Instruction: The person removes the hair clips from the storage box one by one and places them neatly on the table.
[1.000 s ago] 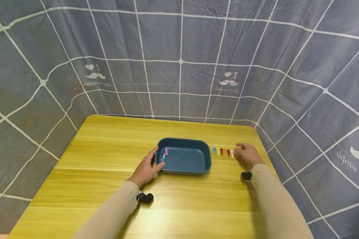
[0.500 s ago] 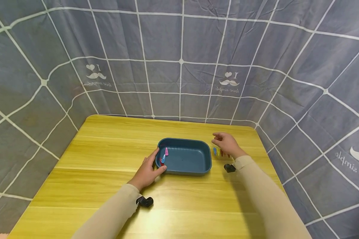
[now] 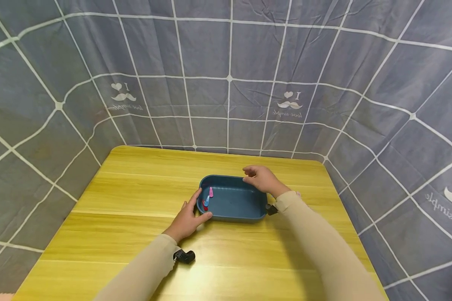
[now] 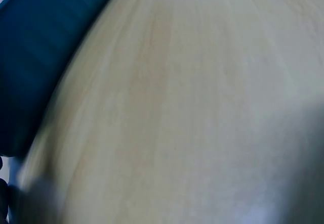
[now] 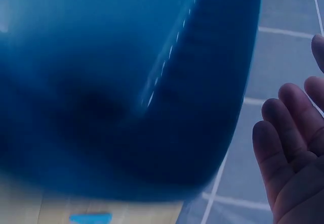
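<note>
The tray (image 3: 231, 202) sits in the middle of the surface (image 3: 135, 234). It is dark blue, smooth and shiny like plastic, with round corners and low walls. Three small clips (image 3: 207, 200) lie inside at its left end: one pink, one blue, one red. They are thin, flat and drop-shaped.

The left hand (image 3: 188, 217) rests against the tray's left corner, thumb on the rim and fingers round the near wall. That probably keeps the tray from sliding.

The right hand (image 3: 261, 179) hovers over the tray's far right corner. Its fingers look loosely bent, and the wrist view shows them (image 5: 283, 143) spread apart. I cannot tell if it carries a clip.

One more blue clip (image 5: 88, 217) lies on the surface just outside the tray.

The surface is yellow wood with long stripes. A grey cloth (image 3: 229, 83) with white lines hangs all around.
</note>
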Demonstrator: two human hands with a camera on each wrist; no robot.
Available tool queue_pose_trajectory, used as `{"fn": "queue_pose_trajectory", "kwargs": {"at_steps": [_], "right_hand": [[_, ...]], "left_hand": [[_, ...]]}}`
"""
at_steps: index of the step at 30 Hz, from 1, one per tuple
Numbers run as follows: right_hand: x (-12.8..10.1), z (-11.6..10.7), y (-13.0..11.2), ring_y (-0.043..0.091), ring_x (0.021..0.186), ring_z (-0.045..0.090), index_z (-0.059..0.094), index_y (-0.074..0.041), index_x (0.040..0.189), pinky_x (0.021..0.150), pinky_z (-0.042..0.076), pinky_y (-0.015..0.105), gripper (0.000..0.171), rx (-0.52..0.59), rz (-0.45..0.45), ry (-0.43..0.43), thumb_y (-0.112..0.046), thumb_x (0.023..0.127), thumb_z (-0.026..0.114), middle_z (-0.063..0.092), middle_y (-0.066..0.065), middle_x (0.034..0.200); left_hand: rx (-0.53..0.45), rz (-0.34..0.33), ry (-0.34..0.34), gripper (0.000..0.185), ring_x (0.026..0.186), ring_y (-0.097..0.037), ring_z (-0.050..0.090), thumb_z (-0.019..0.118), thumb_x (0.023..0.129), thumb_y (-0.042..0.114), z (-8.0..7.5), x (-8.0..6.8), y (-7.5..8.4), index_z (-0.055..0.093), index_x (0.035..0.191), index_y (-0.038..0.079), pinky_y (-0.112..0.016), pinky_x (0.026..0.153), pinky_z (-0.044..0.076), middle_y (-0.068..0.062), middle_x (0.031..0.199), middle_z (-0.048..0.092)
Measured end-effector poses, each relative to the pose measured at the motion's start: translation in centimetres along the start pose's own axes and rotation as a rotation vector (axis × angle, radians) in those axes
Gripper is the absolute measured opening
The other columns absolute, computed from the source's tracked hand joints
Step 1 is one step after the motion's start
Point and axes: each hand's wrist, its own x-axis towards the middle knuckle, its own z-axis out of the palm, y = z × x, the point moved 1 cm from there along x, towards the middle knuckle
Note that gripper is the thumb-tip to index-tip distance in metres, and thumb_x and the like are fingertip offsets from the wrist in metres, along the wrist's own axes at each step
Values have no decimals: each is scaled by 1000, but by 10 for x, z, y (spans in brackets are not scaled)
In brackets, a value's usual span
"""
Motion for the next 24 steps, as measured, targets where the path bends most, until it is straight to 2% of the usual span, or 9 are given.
{"fn": "queue_pose_trajectory", "kwargs": {"at_steps": [7, 13, 18, 24], "right_hand": [[17, 25, -21, 31, 130, 66, 61, -5, 148, 110, 55, 47, 49, -35, -69, -72, -21, 102, 71, 68, 14, 143], [29, 43, -40, 28, 123, 70, 65, -7, 145, 103, 59, 44, 44, -65, -126, -151, -18, 102, 71, 71, 14, 137], [36, 54, -50, 26, 123, 70, 66, -13, 144, 102, 59, 42, 43, -80, -132, -202, -18, 102, 72, 72, 9, 137], [44, 64, -54, 26, 125, 68, 68, -14, 142, 102, 60, 40, 42, -92, -144, -252, -17, 101, 73, 70, 8, 140]], "left_hand": [[19, -18, 19, 95, 159, -58, 3, 73, 97, 54, 3, -1, 1, 13, 169, 42, -81, 121, 16, -10, 176, 24], [20, -9, 27, 94, 158, -60, 4, 72, 98, 50, 3, 0, 2, 14, 170, 38, -81, 121, 16, -8, 176, 24], [35, -8, 39, 93, 157, -60, 7, 73, 98, 49, 4, 0, 2, 15, 170, 38, -80, 121, 18, -8, 175, 25], [50, -3, 51, 93, 157, -60, 10, 73, 98, 48, 5, -1, -1, 16, 170, 38, -81, 120, 22, -10, 175, 27]]}}
